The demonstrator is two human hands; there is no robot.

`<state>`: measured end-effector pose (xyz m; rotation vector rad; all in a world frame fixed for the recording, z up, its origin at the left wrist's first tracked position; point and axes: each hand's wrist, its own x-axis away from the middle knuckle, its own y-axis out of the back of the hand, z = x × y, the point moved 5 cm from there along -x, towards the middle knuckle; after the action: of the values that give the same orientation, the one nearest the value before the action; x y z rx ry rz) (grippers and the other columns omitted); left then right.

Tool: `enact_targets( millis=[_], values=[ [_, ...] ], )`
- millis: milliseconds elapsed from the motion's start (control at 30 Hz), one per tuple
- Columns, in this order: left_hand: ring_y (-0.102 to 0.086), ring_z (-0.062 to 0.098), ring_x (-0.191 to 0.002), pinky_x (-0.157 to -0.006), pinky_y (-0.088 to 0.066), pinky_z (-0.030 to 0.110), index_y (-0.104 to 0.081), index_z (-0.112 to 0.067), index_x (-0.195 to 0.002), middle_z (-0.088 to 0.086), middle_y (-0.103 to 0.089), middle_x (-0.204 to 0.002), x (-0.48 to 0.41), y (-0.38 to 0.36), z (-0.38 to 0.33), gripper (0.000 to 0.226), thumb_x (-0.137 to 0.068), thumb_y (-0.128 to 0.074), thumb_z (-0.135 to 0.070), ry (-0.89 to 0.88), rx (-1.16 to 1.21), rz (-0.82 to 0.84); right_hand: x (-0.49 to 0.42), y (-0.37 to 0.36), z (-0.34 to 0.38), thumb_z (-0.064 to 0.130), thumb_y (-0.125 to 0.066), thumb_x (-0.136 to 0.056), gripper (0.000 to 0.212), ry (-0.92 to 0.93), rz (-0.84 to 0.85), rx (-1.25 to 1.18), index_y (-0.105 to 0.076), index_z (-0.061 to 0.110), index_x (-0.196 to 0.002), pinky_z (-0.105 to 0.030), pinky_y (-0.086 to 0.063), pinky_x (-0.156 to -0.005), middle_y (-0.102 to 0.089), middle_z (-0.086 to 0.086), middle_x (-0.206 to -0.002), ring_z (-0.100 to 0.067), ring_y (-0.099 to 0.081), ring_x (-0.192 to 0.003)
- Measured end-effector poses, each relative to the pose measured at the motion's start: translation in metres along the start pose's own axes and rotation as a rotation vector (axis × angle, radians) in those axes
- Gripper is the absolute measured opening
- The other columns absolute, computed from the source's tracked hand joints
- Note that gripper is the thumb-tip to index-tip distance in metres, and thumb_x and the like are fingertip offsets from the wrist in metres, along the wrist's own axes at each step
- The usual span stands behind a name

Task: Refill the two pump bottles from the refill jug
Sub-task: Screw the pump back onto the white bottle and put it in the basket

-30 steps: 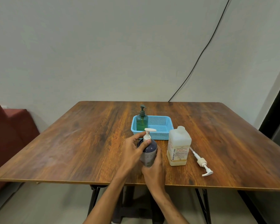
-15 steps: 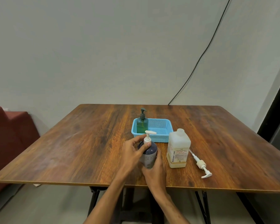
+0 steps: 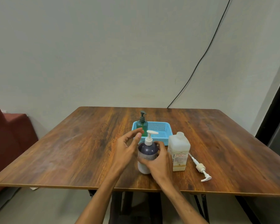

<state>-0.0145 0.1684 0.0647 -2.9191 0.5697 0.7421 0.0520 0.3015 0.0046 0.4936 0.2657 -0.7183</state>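
Brown wood-grain table [image 3: 71, 151] across the lower half, on dark metal legs over a grey floor [image 3: 39, 207]. Behind it a plain pale wall [image 3: 103, 54], with a black cable [image 3: 200, 57] slanting down from the upper right and dropping behind the table's far edge. At far left, part of a red seat [image 3: 10, 135] beside the table; at far right, a dark door frame [image 3: 278, 102].

Far centre of the table: a blue mesh basket [image 3: 162, 130], with a green pump bottle [image 3: 142, 124] upright in its left end, black pump on top. Just near of the basket, a dark pump bottle [image 3: 147, 151] upright with its white pump in place. Right hand [image 3: 158, 160] wrapped round the body of that bottle from the near right side. Left hand [image 3: 126, 147] released, fingers spread and loosely bent, just left of the white pump and seemingly apart from it.

Immediately right of the dark pump bottle, the refill jug [image 3: 179, 152]: upright, translucent white, labelled, neck uncapped, a shallow yellowish layer at the bottom. Right of the jug, a loose pump [image 3: 200, 168] lying flat on the table, tube pointing toward the jug, spout toward the near edge.
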Motion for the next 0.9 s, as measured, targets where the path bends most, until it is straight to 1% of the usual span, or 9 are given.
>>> enact_targets(
  millis=[100,233,333,433,500,533,767,833,900],
  values=[
    [-0.067,0.010,-0.111,-0.086,-0.055,0.018,-0.068,-0.010,-0.120,0.002,-0.072,-0.117,-0.014,0.012,-0.010,0.029,-0.100,-0.053,-0.022,-0.025,-0.005,-0.043,-0.017,0.017,0.029,0.037,-0.094,-0.060,0.078,0.040,0.037,-0.003,-0.048,0.033,-0.123,-0.027,-0.052,-0.090,-0.059,0.013,-0.120,-0.009,-0.058,-0.110],
    [-0.070,0.006,-0.101,-0.082,-0.057,0.019,-0.071,-0.014,-0.117,-0.004,-0.075,-0.108,-0.033,0.023,-0.018,0.028,-0.104,-0.049,-0.024,-0.031,-0.048,-0.102,-0.053,0.050,0.073,0.028,-0.096,-0.058,0.077,0.079,0.102,-0.045,-0.052,0.025,-0.121,-0.019,-0.049,-0.077,-0.059,0.012,-0.118,-0.006,-0.059,-0.102],
    [-0.070,0.003,-0.096,-0.080,-0.058,0.020,-0.071,-0.015,-0.117,-0.006,-0.075,-0.105,-0.048,0.025,-0.017,0.028,-0.103,-0.051,-0.028,0.015,-0.080,-0.115,-0.089,0.071,0.095,0.019,-0.095,-0.059,0.072,0.048,0.179,-0.092,-0.052,0.021,-0.117,-0.018,-0.048,-0.074,-0.059,0.006,-0.112,-0.008,-0.059,-0.098],
    [-0.071,0.005,-0.094,-0.080,-0.059,0.022,-0.072,-0.016,-0.116,-0.007,-0.076,-0.103,-0.063,0.021,-0.010,0.026,-0.100,-0.056,-0.030,0.062,-0.115,-0.100,-0.134,0.085,0.095,0.022,-0.098,-0.053,0.068,0.004,0.212,-0.050,-0.060,0.022,-0.110,-0.035,-0.058,-0.077,-0.065,0.006,-0.107,-0.016,-0.063,-0.098],
    [-0.071,0.006,-0.095,-0.079,-0.059,0.023,-0.071,-0.018,-0.116,-0.007,-0.075,-0.105,-0.073,0.017,-0.003,0.023,-0.100,-0.057,-0.028,0.080,-0.153,-0.084,-0.160,0.088,0.087,0.020,-0.099,-0.048,0.073,-0.036,0.238,-0.031,-0.061,0.021,-0.111,-0.047,-0.061,-0.080,-0.066,0.001,-0.110,-0.022,-0.065,-0.102],
    [-0.071,0.007,-0.096,-0.079,-0.059,0.023,-0.071,-0.019,-0.116,-0.007,-0.074,-0.106,-0.078,0.016,0.001,0.022,-0.100,-0.058,-0.027,0.090,-0.173,-0.084,-0.172,0.088,0.082,0.018,-0.099,-0.049,0.076,-0.047,0.258,-0.007,-0.060,0.020,-0.114,-0.048,-0.061,-0.081,-0.065,-0.001,-0.113,-0.024,-0.064,-0.104],
    [-0.069,0.016,-0.100,-0.087,-0.060,0.036,-0.072,-0.012,-0.116,0.003,-0.072,-0.112,-0.114,0.019,0.044,0.022,-0.099,-0.059,-0.020,0.163,-0.320,-0.177,-0.221,0.065,0.016,0.012,-0.097,-0.055,0.083,-0.117,0.403,0.057,-0.053,0.016,-0.125,-0.043,-0.059,-0.088,-0.060,-0.004,-0.121,-0.027,-0.060,-0.111],
    [-0.068,0.017,-0.100,-0.088,-0.059,0.037,-0.071,-0.012,-0.115,0.004,-0.071,-0.113,-0.122,0.020,0.058,0.022,-0.099,-0.060,-0.019,0.188,-0.360,-0.188,-0.225,0.054,-0.001,0.009,-0.096,-0.057,0.081,-0.120,0.427,0.066,-0.054,0.012,-0.126,-0.030,-0.056,-0.082,-0.061,-0.005,-0.121,-0.024,-0.059,-0.110],
    [-0.067,0.017,-0.100,-0.084,-0.059,0.031,-0.071,-0.011,-0.116,0.005,-0.071,-0.113,-0.129,0.020,0.070,0.022,-0.098,-0.060,-0.018,0.207,-0.394,-0.183,-0.227,0.044,-0.019,0.008,-0.096,-0.056,0.082,-0.136,0.444,0.079,-0.054,0.011,-0.127,-0.019,-0.049,-0.073,-0.062,-0.004,-0.120,-0.021,-0.059,-0.108]
  ],
)
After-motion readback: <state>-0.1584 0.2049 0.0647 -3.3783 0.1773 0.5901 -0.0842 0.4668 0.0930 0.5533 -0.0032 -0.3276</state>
